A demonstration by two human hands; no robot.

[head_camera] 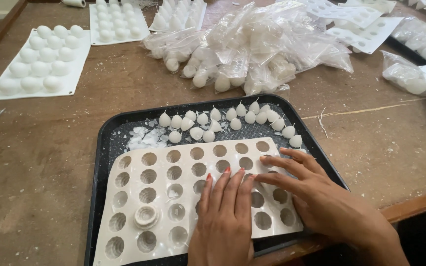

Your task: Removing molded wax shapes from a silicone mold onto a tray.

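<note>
Soft even daylight, sharp focus

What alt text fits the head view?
Left hand and right hand press flat on a white silicone mould lying in a black tray, behind it small white wicked candles.

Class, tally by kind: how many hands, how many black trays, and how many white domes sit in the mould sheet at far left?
Hands: 2 (left hand, right hand, both flat on the tray mould)
Black tray: 1
White domes in the far-left mould sheet: 15
Total: 18
</note>
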